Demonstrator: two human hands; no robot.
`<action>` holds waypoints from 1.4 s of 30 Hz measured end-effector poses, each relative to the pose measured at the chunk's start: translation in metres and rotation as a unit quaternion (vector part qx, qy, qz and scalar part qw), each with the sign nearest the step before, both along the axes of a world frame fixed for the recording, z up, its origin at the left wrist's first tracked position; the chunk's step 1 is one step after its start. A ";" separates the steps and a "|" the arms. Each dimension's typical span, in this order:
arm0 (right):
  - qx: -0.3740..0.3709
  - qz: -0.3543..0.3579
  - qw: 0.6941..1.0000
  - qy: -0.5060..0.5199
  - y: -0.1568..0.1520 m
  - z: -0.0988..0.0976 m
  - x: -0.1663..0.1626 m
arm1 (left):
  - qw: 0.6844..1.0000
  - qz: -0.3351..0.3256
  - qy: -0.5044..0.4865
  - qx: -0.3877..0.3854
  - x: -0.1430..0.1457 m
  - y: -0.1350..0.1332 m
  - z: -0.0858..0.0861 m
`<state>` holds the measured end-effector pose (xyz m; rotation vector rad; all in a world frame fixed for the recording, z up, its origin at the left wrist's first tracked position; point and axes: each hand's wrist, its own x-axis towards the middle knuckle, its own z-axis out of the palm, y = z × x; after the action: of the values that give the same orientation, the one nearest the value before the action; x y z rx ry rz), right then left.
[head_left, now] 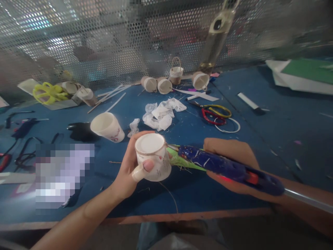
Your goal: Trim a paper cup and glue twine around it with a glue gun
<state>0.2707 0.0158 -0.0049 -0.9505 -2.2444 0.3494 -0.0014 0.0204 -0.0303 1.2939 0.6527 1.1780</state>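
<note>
My left hand (130, 170) grips a small white paper cup (154, 156), held bottom-up just above the blue table (273, 139); the thumb presses on its side wall. My right hand (231, 163) is wrapped round a blue glue gun (229, 167), whose metal nozzle touches the cup's right side near the rim. A thin string runs round the cup where the nozzle meets it. Something green (179, 160) lies under the nozzle.
Another paper cup (108, 126) lies on its side to the left. White lace scraps (161, 114), red-and-yellow scissors (215, 113), yellow scissors (48, 92), several cup baskets (177, 78) and a perforated metal screen (104, 41) sit behind. Dark tools (20, 139) lie far left.
</note>
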 end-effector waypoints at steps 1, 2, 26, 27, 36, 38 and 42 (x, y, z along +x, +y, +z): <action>-0.003 0.002 1.000 -0.005 0.000 0.002 0.000 | 1.000 0.001 0.000 0.007 0.000 0.001 -0.001; -0.007 0.004 1.000 -0.009 0.001 0.004 0.000 | 1.000 0.003 0.002 0.010 -0.001 0.001 -0.001; 0.040 0.023 0.999 0.020 -0.002 -0.011 -0.001 | 0.993 0.067 0.084 0.043 0.001 0.000 -0.001; 0.041 0.024 0.999 0.021 -0.002 -0.011 -0.001 | 0.992 0.074 0.090 0.046 0.001 0.000 -0.001; 0.036 0.006 0.999 0.014 -0.001 -0.010 0.001 | 0.994 0.068 0.078 0.038 0.000 0.001 -0.004; 0.029 0.005 1.000 0.008 -0.001 -0.009 0.002 | 0.995 0.062 0.072 0.035 -0.001 0.002 -0.005; 0.023 -0.004 1.000 0.007 -0.001 -0.007 0.001 | 0.997 0.047 0.057 0.017 -0.002 0.003 -0.004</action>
<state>0.2722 0.0147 -0.0116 -0.9305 -2.2253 0.2973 -0.0029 0.0230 -0.0343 1.3792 0.7863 1.2025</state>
